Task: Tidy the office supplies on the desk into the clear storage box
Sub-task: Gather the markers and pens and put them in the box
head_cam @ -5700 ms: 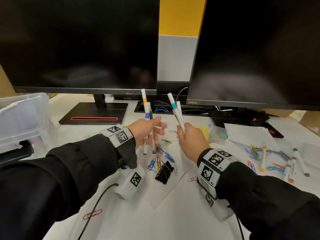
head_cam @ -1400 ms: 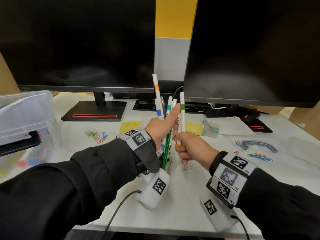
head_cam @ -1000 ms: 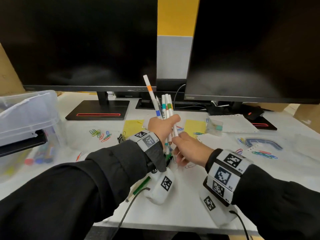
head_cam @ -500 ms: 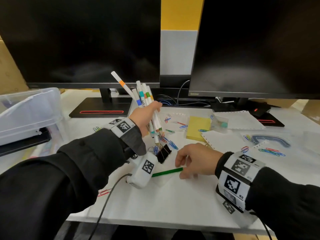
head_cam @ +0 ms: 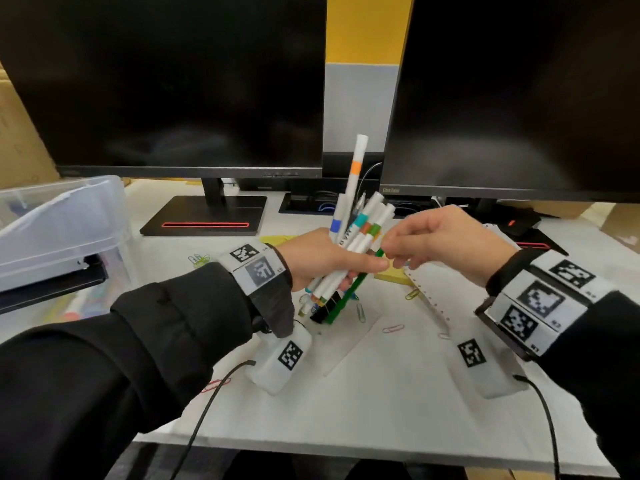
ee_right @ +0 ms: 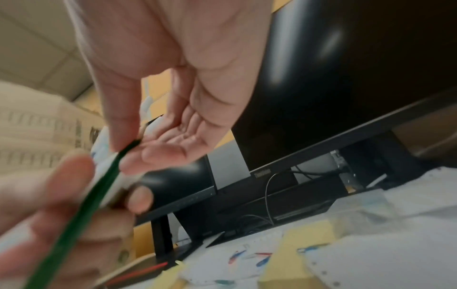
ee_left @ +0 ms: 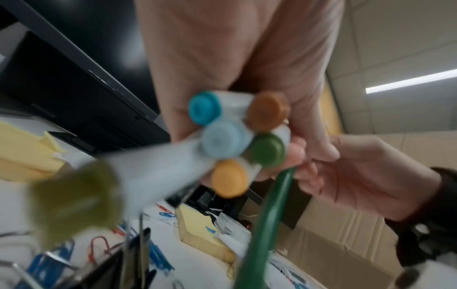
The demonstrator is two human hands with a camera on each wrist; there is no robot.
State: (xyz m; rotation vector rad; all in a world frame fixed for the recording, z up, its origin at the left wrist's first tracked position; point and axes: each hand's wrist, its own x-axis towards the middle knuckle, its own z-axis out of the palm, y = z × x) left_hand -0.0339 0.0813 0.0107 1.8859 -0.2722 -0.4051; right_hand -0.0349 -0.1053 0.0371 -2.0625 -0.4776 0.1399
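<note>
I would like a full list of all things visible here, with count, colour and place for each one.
markers: six caps count in the left wrist view, white bodies with coloured bands, bundled in the left hand
pencil: one, green, beside the bundle, top end pinched by the right hand
storage box: one, clear, far left of the desk
binder clip: one, black, under the bundle
paper clips: several, mixed colours, scattered on the desk
sticky pad: yellow, behind the hands
monitors: two, black, at the back
left hand: grips the markers
right hand: pinches the pencil
</note>
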